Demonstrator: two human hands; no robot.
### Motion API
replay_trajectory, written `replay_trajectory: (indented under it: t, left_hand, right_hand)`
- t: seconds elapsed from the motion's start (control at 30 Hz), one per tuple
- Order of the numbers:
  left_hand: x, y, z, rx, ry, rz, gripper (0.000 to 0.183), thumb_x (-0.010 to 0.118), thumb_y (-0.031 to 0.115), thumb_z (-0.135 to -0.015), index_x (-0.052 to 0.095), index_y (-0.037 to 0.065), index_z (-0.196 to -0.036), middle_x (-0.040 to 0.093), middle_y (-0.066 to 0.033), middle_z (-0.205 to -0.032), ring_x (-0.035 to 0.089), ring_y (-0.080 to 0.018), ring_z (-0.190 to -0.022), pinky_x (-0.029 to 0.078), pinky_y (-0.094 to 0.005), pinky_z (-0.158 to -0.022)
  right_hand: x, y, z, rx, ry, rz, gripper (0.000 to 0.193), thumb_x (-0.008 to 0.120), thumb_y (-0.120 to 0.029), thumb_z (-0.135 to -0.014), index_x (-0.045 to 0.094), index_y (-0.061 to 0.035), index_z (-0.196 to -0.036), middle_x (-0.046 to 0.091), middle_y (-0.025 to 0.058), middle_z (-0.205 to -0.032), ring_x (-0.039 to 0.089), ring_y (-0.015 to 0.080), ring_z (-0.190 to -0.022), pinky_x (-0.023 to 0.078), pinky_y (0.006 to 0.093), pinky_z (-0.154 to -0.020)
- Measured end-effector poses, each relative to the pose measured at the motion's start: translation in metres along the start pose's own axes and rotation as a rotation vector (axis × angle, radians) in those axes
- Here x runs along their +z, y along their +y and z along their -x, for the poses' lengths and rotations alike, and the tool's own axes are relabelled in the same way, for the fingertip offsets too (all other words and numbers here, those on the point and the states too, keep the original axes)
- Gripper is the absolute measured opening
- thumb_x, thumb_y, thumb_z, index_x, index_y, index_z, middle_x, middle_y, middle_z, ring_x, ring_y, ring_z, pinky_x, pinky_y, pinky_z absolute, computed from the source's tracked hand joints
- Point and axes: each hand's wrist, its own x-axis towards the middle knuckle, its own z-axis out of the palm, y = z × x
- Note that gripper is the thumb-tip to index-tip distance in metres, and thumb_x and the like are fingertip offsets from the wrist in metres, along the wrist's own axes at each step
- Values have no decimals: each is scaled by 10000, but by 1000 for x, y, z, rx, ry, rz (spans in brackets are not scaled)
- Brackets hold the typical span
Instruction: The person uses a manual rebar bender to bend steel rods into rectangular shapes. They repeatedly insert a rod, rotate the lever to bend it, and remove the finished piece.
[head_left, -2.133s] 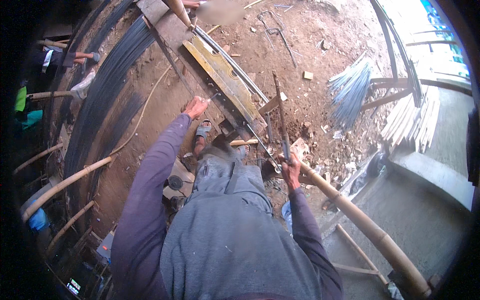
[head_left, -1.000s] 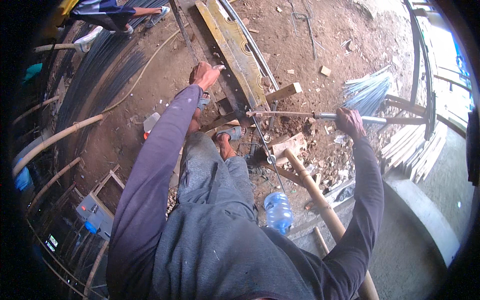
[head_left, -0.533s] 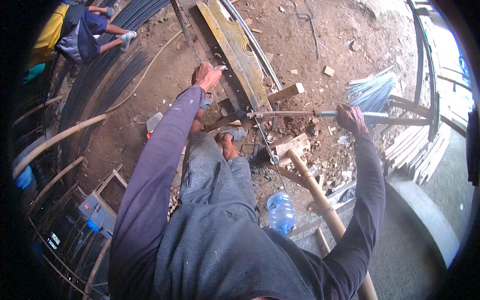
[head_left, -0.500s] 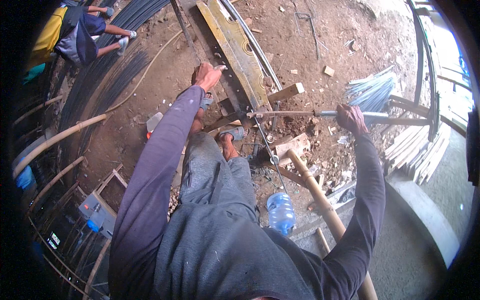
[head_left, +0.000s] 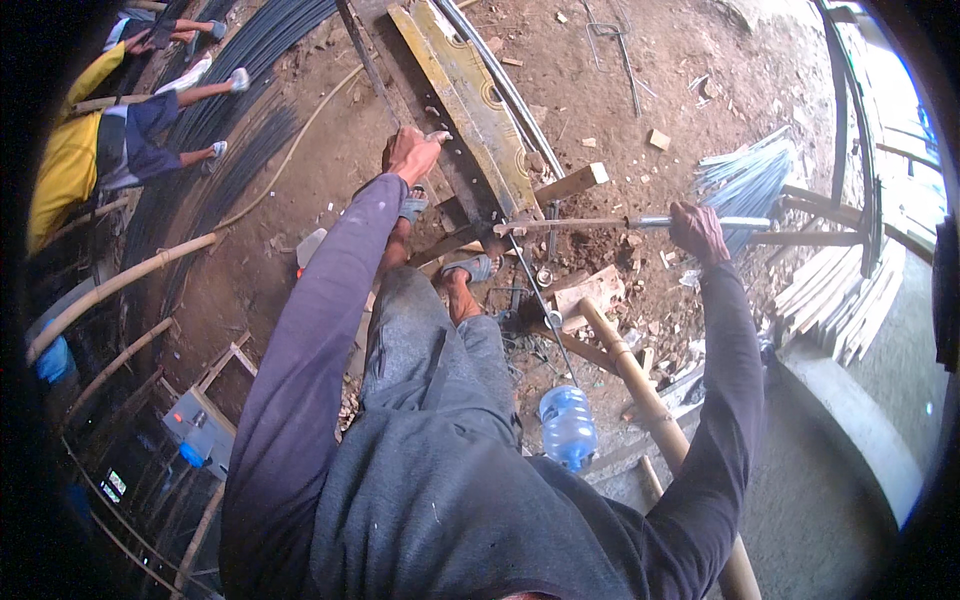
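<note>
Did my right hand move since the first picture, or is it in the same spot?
Yes, the right hand moved outward to the right, away from the bamboo pole's end and toward the thin rod bundle.

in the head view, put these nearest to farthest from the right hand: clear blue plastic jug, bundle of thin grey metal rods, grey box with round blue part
1. Bundle of thin grey metal rods, upper right of the right hand.
2. Clear blue plastic jug, lower left.
3. Grey box with round blue part, far left.
</note>
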Motion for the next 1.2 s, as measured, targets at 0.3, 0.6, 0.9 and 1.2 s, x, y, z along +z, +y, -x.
replay_trajectory:
  t: [0.3,0.6,0.9,1.2]
  left_hand:
    - [-1,0,-2,-31,-37,-17,584,699,536,-820,653,-23,-658,654,-241,-680,668,-381,-666,492,-479,-616]
    - [-1,5,-2,-49,-28,-87,570,712,527,-824,692,-36,-737,679,-263,-759,690,-412,-782,505,-498,-711]
    - [-9,9,0,-96,-104,-13,683,698,633,-803,714,-49,-819,690,-294,-867,682,-428,-867,505,-487,-770]
    - [-10,16,6,-114,-24,-8,654,728,590,-803,719,-62,-842,712,-273,-919,694,-416,-902,525,-472,-783]
  right_hand:
    - [21,-37,54,198,15,-11,44,618,-122,-788,587,-94,-801,633,123,-740,666,350,-674,508,473,-580]
    - [24,-17,36,212,-81,22,62,663,-132,-741,619,-91,-757,660,137,-680,672,367,-650,512,464,-580]
    - [31,-20,28,167,4,-2,70,627,-68,-724,561,-68,-745,610,160,-662,624,376,-600,480,474,-537]
    - [53,-33,50,265,-37,-2,134,661,-164,-760,601,-78,-844,668,148,-764,682,358,-713,513,471,-623]
